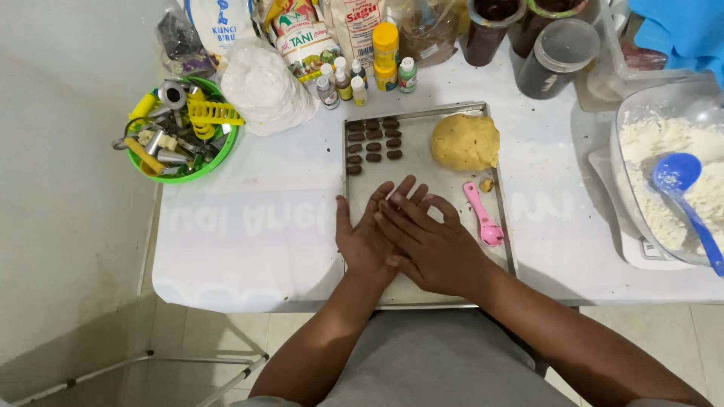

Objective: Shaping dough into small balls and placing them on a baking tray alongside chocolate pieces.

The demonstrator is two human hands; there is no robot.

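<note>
Hands: the left hand (367,240) and right hand (430,245) lie palm to palm over the near half of the metal baking tray (422,162), right on top, fingers straight and pointing far.
Grip: both hands are flat and pressed together; whether anything sits between the palms cannot be told.
Tray: it rests on the white table (249,226), near edge at the table's near edge.
Dough: a yellow dough ball (465,141) sits in the tray's far right corner.
Brown pieces: small dark brown pieces (373,143) stand in rows in the far left corner.
Spoon: a pink measuring spoon (483,215) lies just right of the hands, a dough crumb (487,184) beside it.
Left side: a green bowl of cutters (181,132).
Right side: a flour container (671,181) with a blue scoop (682,188).
</note>
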